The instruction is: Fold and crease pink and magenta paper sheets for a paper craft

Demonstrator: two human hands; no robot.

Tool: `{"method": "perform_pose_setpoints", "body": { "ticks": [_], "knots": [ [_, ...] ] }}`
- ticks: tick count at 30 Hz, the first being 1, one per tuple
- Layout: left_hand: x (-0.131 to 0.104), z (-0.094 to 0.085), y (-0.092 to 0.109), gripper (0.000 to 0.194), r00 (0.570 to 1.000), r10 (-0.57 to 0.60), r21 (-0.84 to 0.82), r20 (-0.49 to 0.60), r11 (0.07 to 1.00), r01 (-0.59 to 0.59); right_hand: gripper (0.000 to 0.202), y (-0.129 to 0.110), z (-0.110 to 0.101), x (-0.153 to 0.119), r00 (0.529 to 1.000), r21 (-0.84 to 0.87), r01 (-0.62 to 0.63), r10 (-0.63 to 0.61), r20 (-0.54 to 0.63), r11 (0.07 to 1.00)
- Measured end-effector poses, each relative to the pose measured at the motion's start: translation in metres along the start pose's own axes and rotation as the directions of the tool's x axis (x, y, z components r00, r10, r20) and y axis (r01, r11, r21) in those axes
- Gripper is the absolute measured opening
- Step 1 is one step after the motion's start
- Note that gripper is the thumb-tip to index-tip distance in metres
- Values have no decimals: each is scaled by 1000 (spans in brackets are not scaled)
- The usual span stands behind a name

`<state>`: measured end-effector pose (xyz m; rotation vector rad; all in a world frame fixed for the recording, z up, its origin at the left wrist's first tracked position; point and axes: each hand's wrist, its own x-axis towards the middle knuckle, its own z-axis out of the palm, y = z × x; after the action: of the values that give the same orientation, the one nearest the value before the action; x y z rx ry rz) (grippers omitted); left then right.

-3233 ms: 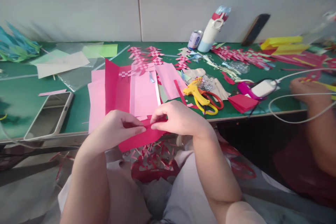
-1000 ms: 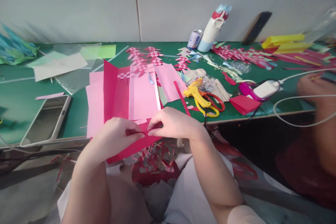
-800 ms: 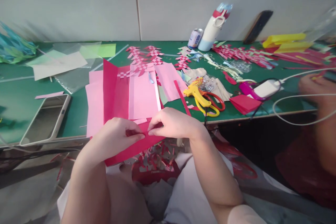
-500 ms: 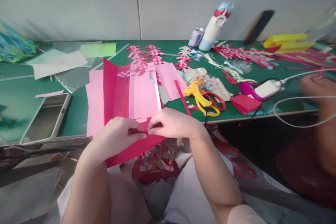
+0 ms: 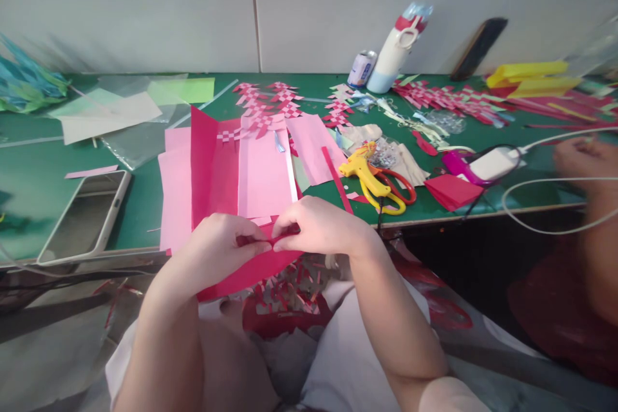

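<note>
Thumb and fingers of my left hand [image 5: 225, 239] pinch the near part of a large red paper sheet [image 5: 244, 272] at the table's front edge. My right hand [image 5: 316, 226] pinches the same paper just beside it, the fingertips of both hands almost touching. Whatever small fold lies between the fingertips is hidden. The sheet's left side stands up as a flap. On it rests a pink paper [image 5: 267, 174] with a white strip along its right side. More pink sheets [image 5: 174, 190] lie under and left of it. Pink-and-white woven paper pieces [image 5: 258, 106] lie behind.
To the right are a yellow glue gun [image 5: 364, 174], red-handled scissors [image 5: 403, 185], a white bottle [image 5: 393, 55], a can [image 5: 362, 69] and a white charger [image 5: 492, 164]. A phone [image 5: 85, 215] lies left. Another person's hand [image 5: 582, 161] is at the far right.
The near flap of the red paper has risen slightly at its lower edge. Both my hands keep their pinch in nearly the same place.
</note>
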<state>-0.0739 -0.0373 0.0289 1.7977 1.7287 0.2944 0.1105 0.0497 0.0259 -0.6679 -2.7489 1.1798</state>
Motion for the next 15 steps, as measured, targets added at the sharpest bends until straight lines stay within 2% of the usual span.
{"method": "perform_pose_setpoints", "body": {
  "ticks": [4, 11, 15],
  "knots": [
    [-1, 1, 1, 21, 999, 22, 7, -33, 1000, -22, 11, 0, 0, 0, 1000, -13, -17, 17, -18, 1000],
    [-2, -5, -12, 24, 999, -38, 83, 4, 996, 37, 11, 5, -5, -5, 995, -14, -75, 74, -74, 997],
    [-3, -6, -16, 28, 1000, -17, 74, -12, 997, 18, 11, 7, -6, -6, 994, 3, -84, 84, -72, 996]
  ]
}}
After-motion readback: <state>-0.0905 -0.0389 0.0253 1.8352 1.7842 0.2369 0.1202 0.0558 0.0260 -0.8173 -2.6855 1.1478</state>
